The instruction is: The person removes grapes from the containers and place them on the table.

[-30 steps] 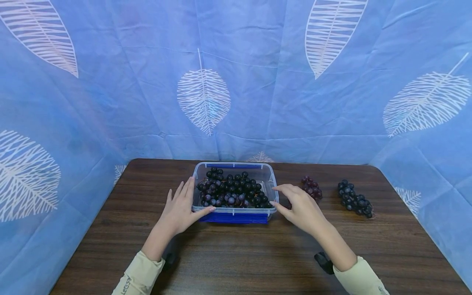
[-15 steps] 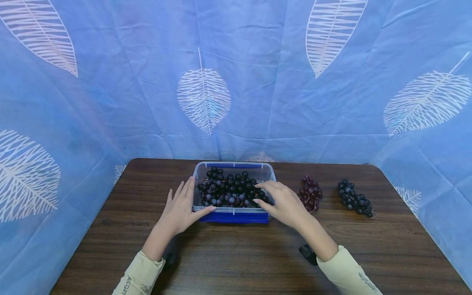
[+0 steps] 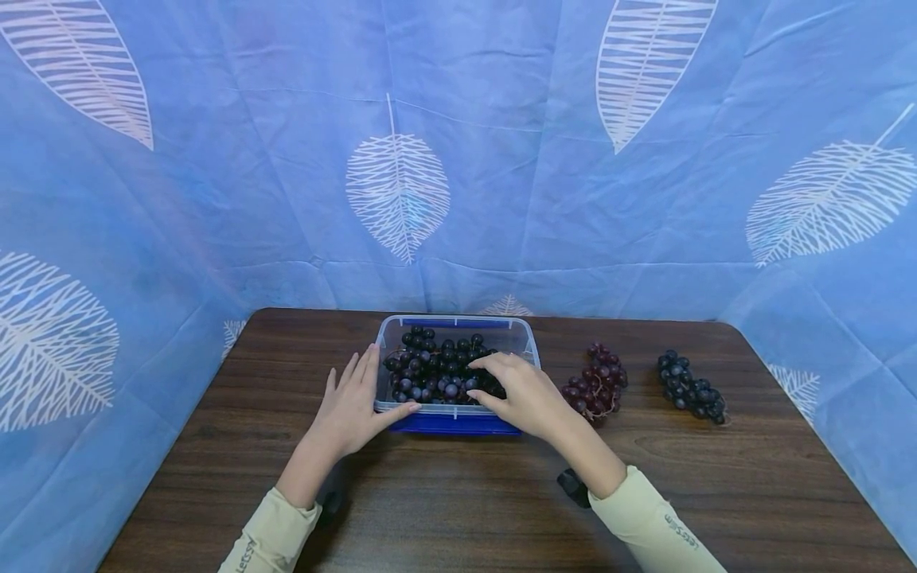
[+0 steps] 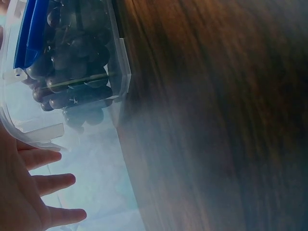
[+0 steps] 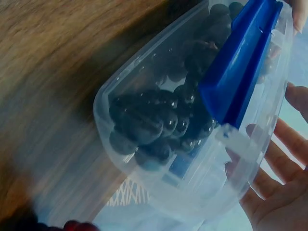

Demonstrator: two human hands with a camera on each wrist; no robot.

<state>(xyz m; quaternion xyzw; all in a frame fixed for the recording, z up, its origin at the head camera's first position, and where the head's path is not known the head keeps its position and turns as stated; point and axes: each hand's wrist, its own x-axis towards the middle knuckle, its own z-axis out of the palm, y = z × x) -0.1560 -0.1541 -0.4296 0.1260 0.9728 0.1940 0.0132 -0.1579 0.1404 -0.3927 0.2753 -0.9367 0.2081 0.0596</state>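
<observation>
A clear plastic storage box (image 3: 454, 411) with blue clips stands at the middle of the table, filled with dark grapes (image 3: 423, 374). My left hand (image 3: 347, 414) rests on its left side, fingers straight and spread, thumb along the front rim. In the left wrist view those fingers (image 4: 54, 183) lie beside the box's end. Over the right half of the box is my right hand (image 3: 523, 395), thumb and index finger apart above the grapes. Through the clear wall in the right wrist view, its loosely bent fingers (image 5: 269, 185) show just inside the rim, apart from the grapes.
To the right of the box a bunch of dark red grapes (image 3: 600, 382) lies on the brown wooden table (image 3: 444, 509). Farther right lies a black bunch (image 3: 691, 388). A blue cloth (image 3: 516, 199) with white leaf prints hangs behind and at both sides.
My right hand has moved left from the box's right rim to above the grapes inside. More of the red bunch now shows. My left hand has stayed in place.
</observation>
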